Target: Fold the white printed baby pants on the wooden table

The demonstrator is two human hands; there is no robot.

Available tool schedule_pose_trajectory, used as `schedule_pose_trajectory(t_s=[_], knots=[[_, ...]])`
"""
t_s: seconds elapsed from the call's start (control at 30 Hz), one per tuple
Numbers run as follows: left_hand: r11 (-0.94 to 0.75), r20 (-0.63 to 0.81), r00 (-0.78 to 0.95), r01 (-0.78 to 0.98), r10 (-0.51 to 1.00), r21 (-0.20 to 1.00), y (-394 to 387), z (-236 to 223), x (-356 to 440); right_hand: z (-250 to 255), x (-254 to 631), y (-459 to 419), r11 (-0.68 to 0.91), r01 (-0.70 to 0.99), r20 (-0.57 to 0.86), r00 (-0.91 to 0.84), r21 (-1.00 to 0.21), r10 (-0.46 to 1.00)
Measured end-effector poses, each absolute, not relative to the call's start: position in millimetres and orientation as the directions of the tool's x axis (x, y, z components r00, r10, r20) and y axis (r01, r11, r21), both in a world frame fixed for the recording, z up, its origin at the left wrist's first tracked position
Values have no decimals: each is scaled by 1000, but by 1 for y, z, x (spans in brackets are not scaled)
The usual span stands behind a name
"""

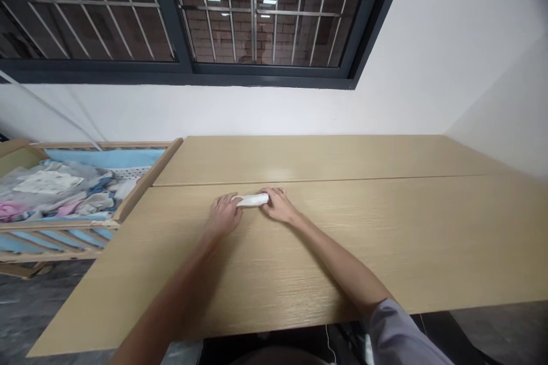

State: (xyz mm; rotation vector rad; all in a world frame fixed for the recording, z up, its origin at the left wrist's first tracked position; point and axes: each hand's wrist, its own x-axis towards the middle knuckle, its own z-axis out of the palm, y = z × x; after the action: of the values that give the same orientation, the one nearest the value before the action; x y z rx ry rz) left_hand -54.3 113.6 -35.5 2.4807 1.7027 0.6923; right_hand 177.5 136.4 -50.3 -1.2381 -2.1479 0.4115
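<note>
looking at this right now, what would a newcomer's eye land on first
Probably the small white item held between the left hand and the right hand, low over the broad pale wooden tabletop. Next might come the wooden crib at the left, heaped with clothes and cloths, and the dark-framed window with metal bars above the table.

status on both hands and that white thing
left hand on one end, right hand on the other, white item between them over tabletop, nothing visible in the way
</note>
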Motion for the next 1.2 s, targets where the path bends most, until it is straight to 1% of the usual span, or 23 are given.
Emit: schedule_pose_trajectory(t_s=[0.07,0.1,0.17,0.23,0.27,0.3,0.4,0.5,0.6,0.7,0.73,0.8,0.87,0.93,0.97,1.03,1.07,1.13,1.2], knots=[[-330,344,211,882,915,336,106,-24,-53,-33,180,140,474,599,362,-307,-645,880],[-314,336,188,875,923,370,101,-19,-54,-24,182,142,457,540,357,-286,-707,889],[-287,289,160,828,944,482,89,-10,-55,-5,185,145,417,398,323,-282,-817,903],[-226,218,113,761,969,608,78,-5,-56,8,185,149,342,300,246,-317,-890,916],[-183,177,86,736,980,652,73,-6,-55,10,184,152,300,287,198,-337,-910,921],[-138,135,64,733,989,666,69,-7,-53,10,182,155,265,297,152,-355,-917,922],[-55,25,50,809,998,586,63,-19,-45,-7,173,167,226,396,65,-380,-890,923],[-34,-17,50,867,999,498,62,-30,-36,-36,165,178,253,478,60,-383,-841,922],[-30,-4,35,904,999,427,62,-34,-31,-55,162,183,304,542,94,-380,-783,920],[-23,20,17,936,1000,351,55,-30,-26,-54,162,178,330,604,84,-397,-726,914],[-21,39,9,946,999,323,50,-28,-24,-49,163,173,361,619,100,-415,-698,904],[-50,120,19,963,993,265,36,-26,-17,-35,163,160,488,634,185,-483,-600,856],[-134,243,79,967,967,218,20,-31,-8,-19,161,142,654,602,266,-609,-459,747],[-234,343,160,954,926,186,4,-41,2,-6,156,123,797,492,264,-765,-351,588],[-270,361,192,946,913,180,-3,-48,6,-3,153,114,848,416,244,-830,-328,502],[-304,342,235,939,910,162,-12,-63,13,-2,149,101,903,281,209,-910,-324,358],[-310,315,253,940,915,145,-14,-69,16,-4,147,96,911,239,198,-928,-335,316],[-307,269,271,947,924,98,-16,-78,18,-13,147,93,908,202,175,-944,-367,281],[-298,257,275,953,927,56,-14,-81,18,-22,149,97,899,200,146,-950,-390,275]])
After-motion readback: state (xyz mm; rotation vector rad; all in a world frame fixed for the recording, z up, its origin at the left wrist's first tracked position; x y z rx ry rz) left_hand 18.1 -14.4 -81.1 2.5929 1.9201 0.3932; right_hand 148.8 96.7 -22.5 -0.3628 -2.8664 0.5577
